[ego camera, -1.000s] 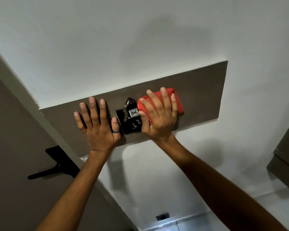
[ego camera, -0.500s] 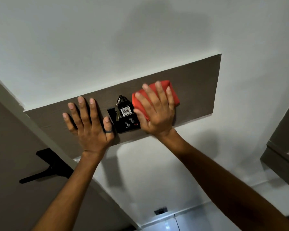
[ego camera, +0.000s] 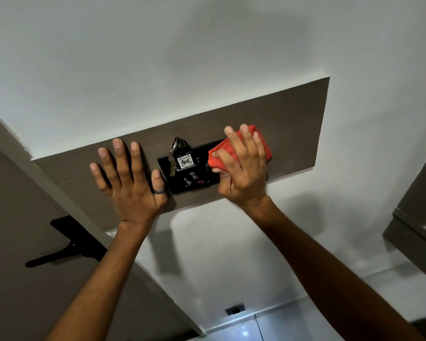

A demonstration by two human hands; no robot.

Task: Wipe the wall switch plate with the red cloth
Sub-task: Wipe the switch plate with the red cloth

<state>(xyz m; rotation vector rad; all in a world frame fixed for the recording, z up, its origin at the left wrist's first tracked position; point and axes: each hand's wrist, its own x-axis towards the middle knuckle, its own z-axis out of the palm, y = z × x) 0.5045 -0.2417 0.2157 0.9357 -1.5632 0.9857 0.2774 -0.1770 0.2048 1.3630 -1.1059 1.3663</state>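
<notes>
Two hands [ego camera: 130, 185], one red cloth [ego camera: 234, 150], one switch plate [ego camera: 194, 179], one key tag [ego camera: 185, 161].

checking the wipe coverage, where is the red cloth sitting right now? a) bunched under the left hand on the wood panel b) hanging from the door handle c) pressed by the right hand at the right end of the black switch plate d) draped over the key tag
c: the right hand presses the red cloth against the right end of the black switch plate, while the left hand lies flat and empty on the wood panel.

1 head view, close (tilted), faces the wall [ego camera: 207, 57] at arm's reach.
</notes>
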